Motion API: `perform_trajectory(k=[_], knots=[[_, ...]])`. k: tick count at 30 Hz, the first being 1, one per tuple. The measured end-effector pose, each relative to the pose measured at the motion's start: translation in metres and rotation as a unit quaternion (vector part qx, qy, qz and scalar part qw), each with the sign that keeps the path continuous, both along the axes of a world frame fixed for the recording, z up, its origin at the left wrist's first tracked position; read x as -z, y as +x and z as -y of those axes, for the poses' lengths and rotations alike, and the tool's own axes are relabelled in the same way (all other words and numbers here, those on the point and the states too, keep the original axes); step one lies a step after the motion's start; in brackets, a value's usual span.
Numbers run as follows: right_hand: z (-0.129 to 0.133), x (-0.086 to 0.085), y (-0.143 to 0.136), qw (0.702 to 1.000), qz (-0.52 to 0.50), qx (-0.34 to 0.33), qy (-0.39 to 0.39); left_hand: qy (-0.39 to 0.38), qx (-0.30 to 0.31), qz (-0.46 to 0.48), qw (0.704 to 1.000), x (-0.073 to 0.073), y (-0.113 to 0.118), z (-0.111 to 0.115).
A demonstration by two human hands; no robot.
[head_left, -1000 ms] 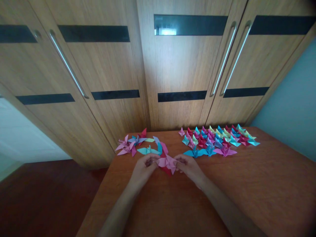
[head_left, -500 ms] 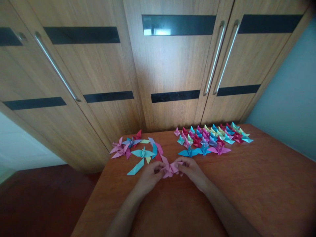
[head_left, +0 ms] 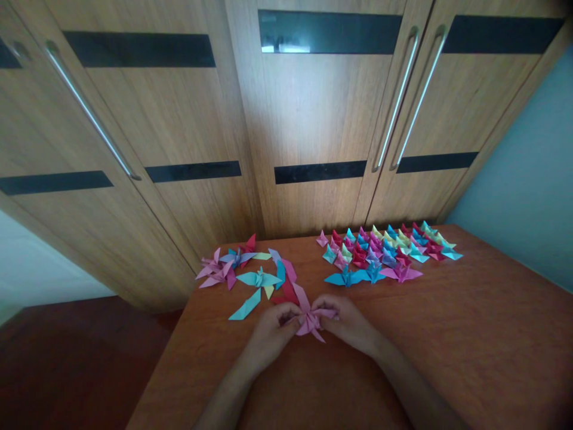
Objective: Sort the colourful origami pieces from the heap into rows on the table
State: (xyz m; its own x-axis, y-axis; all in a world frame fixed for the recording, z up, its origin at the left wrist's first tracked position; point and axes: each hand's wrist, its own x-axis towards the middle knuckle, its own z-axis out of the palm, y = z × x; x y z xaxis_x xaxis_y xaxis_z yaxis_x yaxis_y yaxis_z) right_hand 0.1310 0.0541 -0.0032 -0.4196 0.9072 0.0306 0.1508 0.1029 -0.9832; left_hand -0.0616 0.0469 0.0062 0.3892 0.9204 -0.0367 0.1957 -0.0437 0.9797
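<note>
Held just over or on the tabletop (head_left: 452, 340), a little below the centre of the frame: a pink folded paper crane (head_left: 310, 323), gripped from both sides, with creased points spread outward. Grasping its left side, the fingers of the left hand (head_left: 270, 335), thumb nearest; grasping its right side, the fingers of the right hand (head_left: 353, 325), around a pink point. Pinch lightly and near the folds, to spare the thin tips from bending. Match the pull on both sides, to keep the centre square and the paper whole. Work one crease at a time; steady with one hand, shape with the other. Mind the red paper piece (head_left: 290, 292) just beyond, overlapped in view by an upper pink point; lift slightly rather than drag, to avoid snagging. Whether linked or merely overlapping, impossible to tell. Keep the left wrist off the turquoise strip (head_left: 246, 306), close by to the left, below the turquoise crane (head_left: 258, 279). Farther left, a cluster of pink cranes (head_left: 218, 272). To the right of centre, close rows of small folded pieces (head_left: 373, 245), with blue cranes (head_left: 345, 276) along the near edge; keep the right forearm low and well apart from these.
</note>
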Motion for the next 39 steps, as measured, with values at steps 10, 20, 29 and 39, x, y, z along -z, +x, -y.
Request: perform_trajectory(k=[10, 20, 29, 39], knots=[[0.005, 0.001, -0.003, 0.979, -0.161, 0.005, -0.127, -0.126, -0.032, 0.165, 0.978, -0.005, 0.004, 0.007], [0.010, 0.007, -0.017, 0.885, -0.374, 0.060, -0.270, -0.218, -0.056, 0.396, 0.890, -0.001, 0.011, 0.012], [0.016, 0.005, -0.020, 0.845, -0.470, 0.014, -0.255, -0.228, -0.024, 0.434, 0.871, 0.000, 0.012, 0.016], [0.012, 0.006, -0.017, 0.877, -0.412, 0.036, -0.242, -0.219, -0.069, 0.413, 0.881, 0.000, 0.009, 0.011]])
